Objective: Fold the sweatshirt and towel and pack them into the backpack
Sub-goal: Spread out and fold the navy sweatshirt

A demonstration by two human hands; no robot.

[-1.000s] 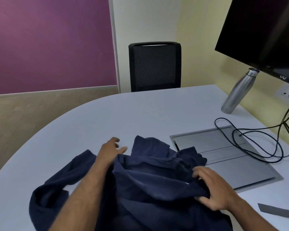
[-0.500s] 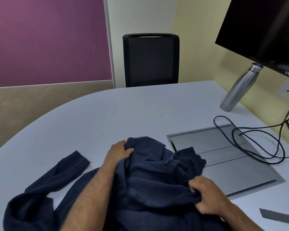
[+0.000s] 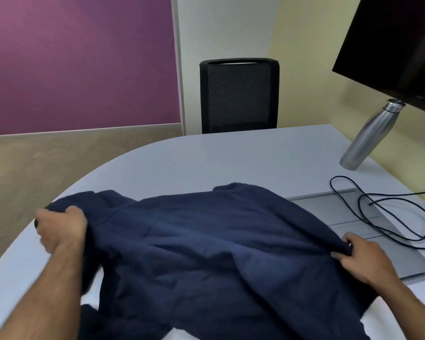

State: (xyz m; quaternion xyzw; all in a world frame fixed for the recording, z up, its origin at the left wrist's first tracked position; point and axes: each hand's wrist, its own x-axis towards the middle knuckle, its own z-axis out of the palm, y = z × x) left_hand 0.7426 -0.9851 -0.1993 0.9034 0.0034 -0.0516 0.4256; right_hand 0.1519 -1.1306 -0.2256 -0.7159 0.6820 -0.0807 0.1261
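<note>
Over on the left, a purple wall panel [image 3: 79, 62] sits above a band of pale wood-grain [image 3: 47, 163], smooth and flat. Down at the rounded near edge of the table [image 3: 206, 163], matte and pale grey-white, the left hand [image 3: 59, 229] is balled into a fist, fingers [image 3: 73, 213] curled tight and clamped on a bunched corner of the sweatshirt [image 3: 206, 241].

And there's the sweatshirt itself: navy, soft and fleecy-looking, stretched wide between the two hands, with broad creases running across it and its lower part draped toward the person at the bottom of the view. It lies on the table in front of the person, its far edge humped up in the middle.

Behind it, across the table, a black office chair [image 3: 238, 94] with a mesh back stands against a white wall.

Moving right, the right hand [image 3: 363, 261] pinches the other edge of the cloth, fingers [image 3: 340, 255] closed on the fabric, over a flat grey metal panel [image 3: 329, 209] set into the tabletop. A black cable [image 3: 368, 212] loops loosely over that panel. Beyond it stands a brushed-steel bottle [image 3: 368, 138], slim and tapered, beneath the corner of a dark glossy monitor [image 3: 398, 40] against a yellow wall.
</note>
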